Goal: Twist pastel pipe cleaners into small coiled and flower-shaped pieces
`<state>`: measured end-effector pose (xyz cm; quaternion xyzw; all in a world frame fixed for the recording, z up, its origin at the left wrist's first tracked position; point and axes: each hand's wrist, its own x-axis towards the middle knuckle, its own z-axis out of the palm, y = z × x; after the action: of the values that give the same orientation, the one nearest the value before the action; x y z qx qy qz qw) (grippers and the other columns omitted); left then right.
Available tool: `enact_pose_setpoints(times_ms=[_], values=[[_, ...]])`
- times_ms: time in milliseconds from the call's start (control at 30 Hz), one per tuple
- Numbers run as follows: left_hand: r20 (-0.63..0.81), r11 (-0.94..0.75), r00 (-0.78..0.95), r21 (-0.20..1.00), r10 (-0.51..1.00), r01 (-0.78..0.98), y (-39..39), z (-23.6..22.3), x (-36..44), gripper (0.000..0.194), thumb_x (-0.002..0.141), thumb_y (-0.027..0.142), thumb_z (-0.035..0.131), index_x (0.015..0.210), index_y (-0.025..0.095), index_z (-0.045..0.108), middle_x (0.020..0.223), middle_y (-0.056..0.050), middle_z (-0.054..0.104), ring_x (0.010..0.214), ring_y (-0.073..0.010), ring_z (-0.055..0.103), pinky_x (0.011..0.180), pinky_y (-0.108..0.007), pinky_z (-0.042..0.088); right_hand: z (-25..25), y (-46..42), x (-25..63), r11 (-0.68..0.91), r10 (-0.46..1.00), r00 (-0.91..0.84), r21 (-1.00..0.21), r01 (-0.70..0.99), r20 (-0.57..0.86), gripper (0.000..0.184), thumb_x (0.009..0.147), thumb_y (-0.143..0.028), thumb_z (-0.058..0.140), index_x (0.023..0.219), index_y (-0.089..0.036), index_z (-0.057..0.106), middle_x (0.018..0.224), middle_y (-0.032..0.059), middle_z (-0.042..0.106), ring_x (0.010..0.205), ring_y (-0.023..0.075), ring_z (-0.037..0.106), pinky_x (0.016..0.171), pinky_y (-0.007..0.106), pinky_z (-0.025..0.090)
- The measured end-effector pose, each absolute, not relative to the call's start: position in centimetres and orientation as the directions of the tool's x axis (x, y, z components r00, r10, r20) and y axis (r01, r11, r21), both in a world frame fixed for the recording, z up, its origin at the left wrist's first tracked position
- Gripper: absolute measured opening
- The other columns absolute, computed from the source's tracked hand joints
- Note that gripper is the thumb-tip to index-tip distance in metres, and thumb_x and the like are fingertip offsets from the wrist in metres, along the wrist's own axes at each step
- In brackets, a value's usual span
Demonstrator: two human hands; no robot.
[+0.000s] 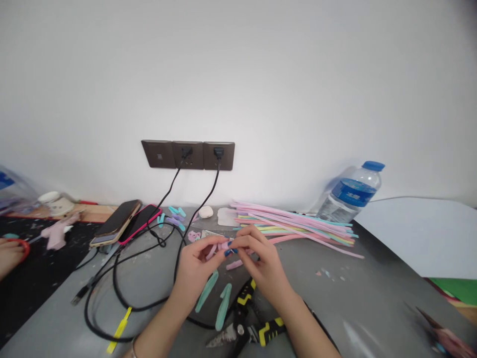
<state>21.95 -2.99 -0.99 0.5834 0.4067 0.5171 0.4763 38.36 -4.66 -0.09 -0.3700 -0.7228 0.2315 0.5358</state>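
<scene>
My left hand (pixel 196 266) and my right hand (pixel 263 258) meet at the middle of the grey table. Both are closed, fingertips pinching a bent pink pipe cleaner (pixel 211 252) between them; how it is twisted is partly hidden by the fingers. A loose end of pink pipe cleaner (pixel 234 265) shows just below the right fingers. Under my hands lie two folded green pipe cleaners (pixel 223 306). Black-and-yellow pliers (pixel 240 328) rest by my right forearm, partly covered by it. A small pink curled piece (pixel 194 236) sits beyond my left hand.
A pile of pastel pipe cleaners (pixel 294 223) lies behind my right hand, near a water bottle (pixel 352 194). Black cables (pixel 115 283) loop at left beside two phones (pixel 115 221). Another person's hand (pixel 11 256) holds red-handled scissors; blurred scissors (pixel 428 318) appear lower right.
</scene>
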Motion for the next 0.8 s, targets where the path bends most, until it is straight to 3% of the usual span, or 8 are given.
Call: enact_pose_setpoints(times_ms=[167, 233, 333, 467, 700, 800], values=[[0.280, -0.288, 0.162, 0.957, 0.946, 0.026, -3.29, -0.57, 22.10, 0.013, 0.070, 0.016, 0.072, 0.082, 0.018, 0.076, 0.081, -0.004, 0.075, 0.074, -0.0145, 0.067, 0.066, -0.019, 0.053, -0.26, -4.55, 38.47, 0.476, 0.868, -0.167, -0.879, 0.017, 0.467, 0.012, 0.090, -0.017, 0.053, 0.086, -0.022, 0.063, 0.083, 0.0028, 0.051, 0.078, 0.0164, 0.050, 0.064, 0.026, 0.040], [0.269, -0.270, 0.185, 0.963, 0.945, -0.022, -3.31, -0.47, 22.24, 0.011, 0.070, 0.016, 0.072, 0.081, 0.018, 0.075, 0.080, -0.004, 0.074, 0.074, -0.0145, 0.067, 0.065, -0.019, 0.053, -0.40, -4.43, 38.47, 0.400, 0.895, -0.165, -0.909, -0.114, 0.414, 0.004, 0.089, -0.024, 0.058, 0.088, -0.022, 0.061, 0.080, 0.0011, 0.050, 0.073, 0.0150, 0.049, 0.062, 0.025, 0.041], [0.227, -0.205, 0.186, 0.970, 0.956, -0.131, -3.17, -0.64, 22.31, 0.012, 0.070, 0.018, 0.073, 0.082, 0.018, 0.074, 0.080, -0.003, 0.073, 0.071, -0.0144, 0.067, 0.063, -0.019, 0.054, -0.47, -4.20, 38.49, 0.349, 0.910, -0.142, -0.905, -0.243, 0.389, 0.009, 0.086, -0.029, 0.064, 0.089, -0.023, 0.058, 0.082, 0.0001, 0.049, 0.073, 0.0142, 0.050, 0.062, 0.024, 0.043], [0.215, -0.188, 0.167, 0.969, 0.962, -0.163, -3.09, -0.85, 22.22, 0.012, 0.070, 0.022, 0.074, 0.081, 0.018, 0.073, 0.080, -0.003, 0.072, 0.069, -0.0144, 0.066, 0.060, -0.020, 0.055, -0.30, -4.14, 38.49, 0.349, 0.911, -0.147, -0.909, -0.230, 0.387, 0.017, 0.088, -0.037, 0.061, 0.085, -0.020, 0.059, 0.082, 0.0010, 0.051, 0.071, 0.0130, 0.051, 0.062, 0.023, 0.043], [0.339, -0.346, 0.175, 0.938, 0.925, 0.012, -3.33, -0.24, 22.08, 0.009, 0.074, 0.018, 0.068, 0.082, 0.017, 0.074, 0.081, -0.005, 0.074, 0.076, -0.0159, 0.067, 0.068, -0.021, 0.054, -0.14, -4.61, 38.21, 0.083, 0.952, -0.263, -0.959, -0.272, 0.157, 0.025, 0.085, -0.042, 0.063, 0.083, -0.020, 0.051, 0.066, -0.0062, 0.049, 0.041, 0.0035, 0.041, 0.039, 0.016, 0.032], [0.393, -0.410, 0.196, 0.910, 0.898, 0.056, -3.26, -0.13, 21.90, 0.012, 0.074, 0.013, 0.066, 0.082, 0.018, 0.074, 0.082, -0.005, 0.074, 0.075, -0.0156, 0.067, 0.067, -0.021, 0.054, 0.02, -4.61, 38.37, 0.019, 0.956, -0.275, -0.961, -0.274, 0.098, 0.027, 0.085, -0.043, 0.063, 0.083, -0.019, 0.051, 0.062, -0.0060, 0.052, 0.038, 0.0046, 0.047, 0.038, 0.016, 0.036]])
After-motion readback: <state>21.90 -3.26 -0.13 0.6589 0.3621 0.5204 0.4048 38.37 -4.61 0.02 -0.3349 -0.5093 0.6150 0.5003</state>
